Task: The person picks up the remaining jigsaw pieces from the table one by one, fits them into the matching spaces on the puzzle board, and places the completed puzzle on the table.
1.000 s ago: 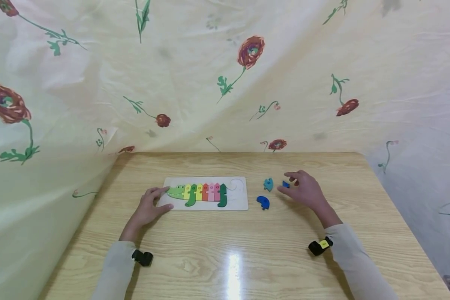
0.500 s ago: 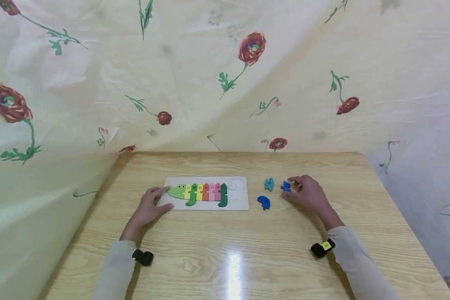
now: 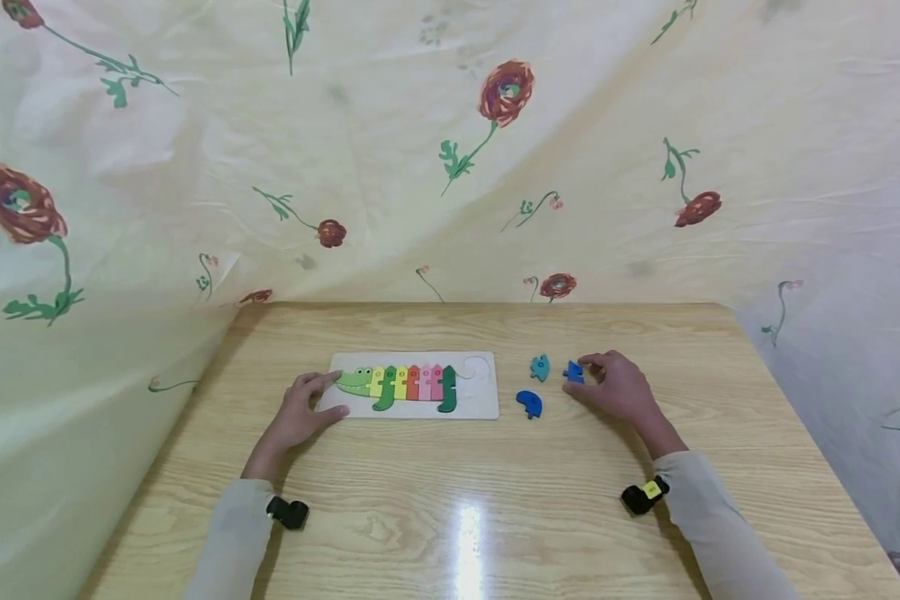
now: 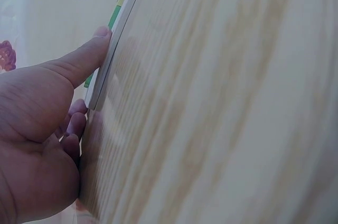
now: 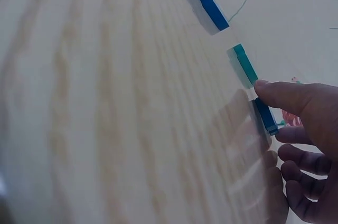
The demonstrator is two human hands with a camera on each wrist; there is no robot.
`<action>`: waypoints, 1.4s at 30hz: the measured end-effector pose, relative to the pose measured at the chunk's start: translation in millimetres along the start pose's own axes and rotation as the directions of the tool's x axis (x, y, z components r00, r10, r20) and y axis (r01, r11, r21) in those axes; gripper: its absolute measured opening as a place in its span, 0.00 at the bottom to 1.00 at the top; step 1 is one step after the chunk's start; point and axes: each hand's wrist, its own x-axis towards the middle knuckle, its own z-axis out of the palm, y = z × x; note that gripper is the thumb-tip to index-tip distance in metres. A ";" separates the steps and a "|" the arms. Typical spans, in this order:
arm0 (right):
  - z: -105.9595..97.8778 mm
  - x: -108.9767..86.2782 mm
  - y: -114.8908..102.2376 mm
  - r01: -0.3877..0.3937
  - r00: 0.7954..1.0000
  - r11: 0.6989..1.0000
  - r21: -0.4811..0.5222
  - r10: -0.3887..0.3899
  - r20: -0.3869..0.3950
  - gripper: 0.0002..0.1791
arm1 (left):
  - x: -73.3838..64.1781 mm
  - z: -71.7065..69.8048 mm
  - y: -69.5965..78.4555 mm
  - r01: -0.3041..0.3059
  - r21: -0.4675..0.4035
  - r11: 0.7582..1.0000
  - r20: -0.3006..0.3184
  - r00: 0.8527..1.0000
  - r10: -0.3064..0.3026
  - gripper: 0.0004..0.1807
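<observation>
A white puzzle board lies on the table, bearing a crocodile of coloured pieces with a green head. My left hand holds the board's left end, thumb at the near edge and index finger by the head. In the left wrist view, the thumb lies against the board's edge. To the right, my right hand pinches a small blue puzzle piece between thumb and index finger. The right wrist view shows this blue piece at the table surface, the other fingers loosely curled.
A teal puzzle piece and a curved dark blue piece lie between the board and my right hand. Floral cloth hangs behind the wooden table and along its sides. A tail outline is drawn on the board.
My right hand has drawn slightly back, showing more of the blue piece, and its thumb and index finger have closed on it. The left hand and board stay in place.
</observation>
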 end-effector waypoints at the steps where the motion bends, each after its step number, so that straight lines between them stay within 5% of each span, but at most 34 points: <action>1: -0.2 0.1 -0.3 -0.003 1.000 1.000 0.000 0.003 0.000 0.34 | 0.1 0.0 0.3 0.000 0.001 1.000 -0.001 1.000 0.000 0.40; 28: -1.6 0.2 4.8 0.013 1.000 1.000 0.017 -0.013 0.001 0.31 | 0.2 0.9 0.7 0.019 -0.002 1.000 0.002 1.000 -0.019 0.40; 42: -7.4 3.6 -9.9 0.050 0.998 0.999 0.020 -0.049 -0.030 0.31 | -0.1 -0.1 1.5 0.011 0.003 1.000 0.000 1.000 -0.011 0.41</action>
